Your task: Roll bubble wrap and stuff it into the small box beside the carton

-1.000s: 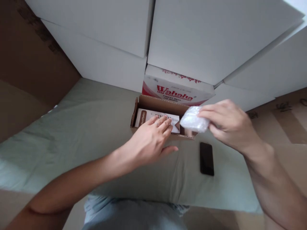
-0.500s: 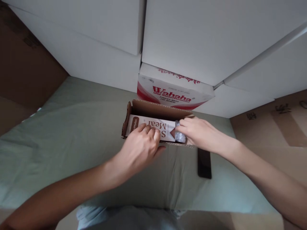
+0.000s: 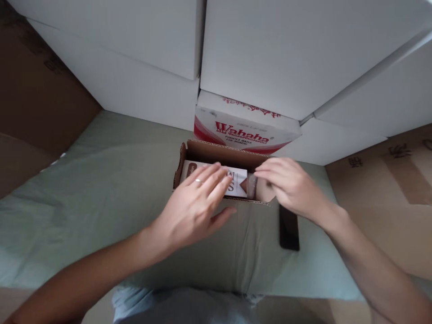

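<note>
An open brown cardboard box (image 3: 222, 153) sits on the green cloth with a white carton (image 3: 241, 180) lying inside, its brown lettering upside down to me. My left hand (image 3: 199, 198) is spread over that carton, fingers stretched out, a ring on one finger. Whether its fingertips press on the carton I cannot tell. At the box's right end, clear plastic wrap (image 3: 251, 185) is tucked beside the carton. My right hand (image 3: 286, 182) is just above there with fingers drawn together; anything between the fingertips is hidden.
A Wahaha water carton (image 3: 246, 126) stands right behind the box, against white cabinet fronts (image 3: 263, 49). A black phone (image 3: 289, 227) lies on the green cloth (image 3: 128, 175) at the near right. Large cardboard boxes (image 3: 378, 193) flank both sides.
My left hand's curled fingers have straightened out over the carton. My right hand has lifted slightly from the box's right end, and the plastic wrap there sits lower.
</note>
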`<state>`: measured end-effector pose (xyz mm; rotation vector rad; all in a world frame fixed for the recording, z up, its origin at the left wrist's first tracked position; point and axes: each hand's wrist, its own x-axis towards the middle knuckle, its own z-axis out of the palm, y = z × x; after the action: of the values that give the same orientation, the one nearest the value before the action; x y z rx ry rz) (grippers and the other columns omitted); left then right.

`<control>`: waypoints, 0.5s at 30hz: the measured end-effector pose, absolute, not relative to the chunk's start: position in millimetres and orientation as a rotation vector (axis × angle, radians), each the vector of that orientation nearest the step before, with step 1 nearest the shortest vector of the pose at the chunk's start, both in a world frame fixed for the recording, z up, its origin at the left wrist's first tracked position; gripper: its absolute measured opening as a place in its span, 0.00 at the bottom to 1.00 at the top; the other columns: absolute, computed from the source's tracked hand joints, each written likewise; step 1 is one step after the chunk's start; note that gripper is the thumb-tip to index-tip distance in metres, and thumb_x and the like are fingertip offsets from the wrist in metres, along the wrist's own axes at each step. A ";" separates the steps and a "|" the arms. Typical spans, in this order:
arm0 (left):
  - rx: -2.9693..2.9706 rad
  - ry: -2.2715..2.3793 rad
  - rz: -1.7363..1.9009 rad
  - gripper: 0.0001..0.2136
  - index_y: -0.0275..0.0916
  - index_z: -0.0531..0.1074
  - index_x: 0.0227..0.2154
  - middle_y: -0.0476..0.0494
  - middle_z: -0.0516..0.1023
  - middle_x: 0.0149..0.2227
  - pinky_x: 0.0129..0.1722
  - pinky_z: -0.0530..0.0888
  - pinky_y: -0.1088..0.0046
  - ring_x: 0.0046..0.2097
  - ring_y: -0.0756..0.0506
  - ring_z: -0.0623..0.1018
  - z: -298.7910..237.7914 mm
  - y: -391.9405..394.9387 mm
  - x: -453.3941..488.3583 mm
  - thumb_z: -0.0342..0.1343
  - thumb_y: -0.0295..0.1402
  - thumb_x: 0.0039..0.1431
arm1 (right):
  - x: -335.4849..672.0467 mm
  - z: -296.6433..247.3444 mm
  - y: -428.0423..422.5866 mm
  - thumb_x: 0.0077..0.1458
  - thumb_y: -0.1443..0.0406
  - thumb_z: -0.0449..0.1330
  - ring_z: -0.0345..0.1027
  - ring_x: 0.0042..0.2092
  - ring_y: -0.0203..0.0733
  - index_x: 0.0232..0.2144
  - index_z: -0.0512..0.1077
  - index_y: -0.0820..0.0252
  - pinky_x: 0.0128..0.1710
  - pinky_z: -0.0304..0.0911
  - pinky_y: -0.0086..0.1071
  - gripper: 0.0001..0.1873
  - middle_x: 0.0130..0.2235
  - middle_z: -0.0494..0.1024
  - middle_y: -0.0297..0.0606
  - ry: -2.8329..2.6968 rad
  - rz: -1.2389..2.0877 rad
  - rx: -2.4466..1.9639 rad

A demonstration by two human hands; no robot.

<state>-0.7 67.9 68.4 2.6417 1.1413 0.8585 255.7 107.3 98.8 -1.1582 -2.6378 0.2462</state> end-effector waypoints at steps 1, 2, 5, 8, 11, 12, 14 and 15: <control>2.553 1.162 1.031 0.21 0.35 0.61 0.54 0.35 0.67 0.55 0.57 0.65 0.52 0.57 0.35 0.67 66.7 64.8 -9.4 0.53 0.34 0.57 | 264.4 93.2 100.9 0.50 0.76 0.50 0.67 0.48 0.46 0.40 0.74 0.54 0.50 0.61 0.46 0.20 0.43 0.77 0.38 -2.422 0.215 -1.202; 2.429 1.218 1.196 0.23 0.40 0.58 0.56 0.38 0.63 0.59 0.58 0.63 0.51 0.60 0.36 0.63 61.6 61.9 -19.0 0.52 0.31 0.57 | 272.9 83.6 93.2 0.51 0.75 0.50 0.68 0.48 0.45 0.41 0.74 0.53 0.50 0.61 0.47 0.20 0.44 0.77 0.37 -2.182 0.202 -1.261; 1.897 1.466 1.482 0.29 0.44 0.52 0.59 0.41 0.54 0.63 0.59 0.62 0.50 0.62 0.37 0.59 23.8 56.7 -45.0 0.49 0.25 0.54 | 285.7 32.7 66.2 0.52 0.71 0.50 0.70 0.47 0.44 0.44 0.71 0.55 0.48 0.64 0.46 0.19 0.43 0.76 0.39 -1.531 0.343 -1.445; 1.576 1.471 1.239 0.31 0.43 0.53 0.60 0.39 0.59 0.61 0.57 0.64 0.49 0.61 0.37 0.62 -29.2 53.5 -49.2 0.47 0.24 0.50 | 268.0 -27.8 40.5 0.48 0.69 0.55 0.69 0.48 0.47 0.51 0.66 0.54 0.47 0.65 0.45 0.25 0.46 0.75 0.41 -1.378 0.735 -1.540; 1.513 1.401 1.141 0.31 0.40 0.53 0.59 0.38 0.63 0.59 0.62 0.56 0.48 0.62 0.38 0.62 -64.6 41.0 -26.0 0.47 0.23 0.49 | 237.1 -66.0 17.7 0.45 0.69 0.55 0.67 0.51 0.48 0.50 0.65 0.54 0.53 0.60 0.48 0.26 0.45 0.74 0.40 -1.324 0.840 -1.506; 1.492 1.416 1.184 0.31 0.40 0.53 0.59 0.38 0.64 0.58 0.62 0.55 0.49 0.62 0.39 0.61 -70.2 33.9 -15.9 0.46 0.23 0.49 | 229.0 -72.7 9.7 0.45 0.68 0.55 0.67 0.51 0.49 0.49 0.64 0.54 0.54 0.59 0.50 0.26 0.45 0.74 0.41 -1.281 0.785 -1.513; 1.505 1.409 1.223 0.31 0.40 0.51 0.60 0.38 0.66 0.56 0.62 0.56 0.49 0.62 0.39 0.62 -75.4 17.1 -0.5 0.46 0.24 0.50 | 218.9 -80.3 -8.1 0.48 0.66 0.55 0.67 0.49 0.51 0.49 0.63 0.54 0.51 0.61 0.51 0.23 0.43 0.73 0.42 -1.176 0.615 -1.569; 1.521 1.411 1.226 0.30 0.40 0.51 0.60 0.38 0.67 0.55 0.60 0.59 0.48 0.61 0.39 0.63 -76.4 8.4 2.6 0.45 0.25 0.52 | 216.4 -82.8 -17.6 0.50 0.65 0.54 0.67 0.47 0.51 0.48 0.63 0.53 0.48 0.63 0.51 0.21 0.41 0.73 0.42 -1.134 0.533 -1.605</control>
<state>2.6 8.4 -76.4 1.5214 1.4111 1.2257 216.4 -17.6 -82.8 -1.6053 -1.1338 0.5325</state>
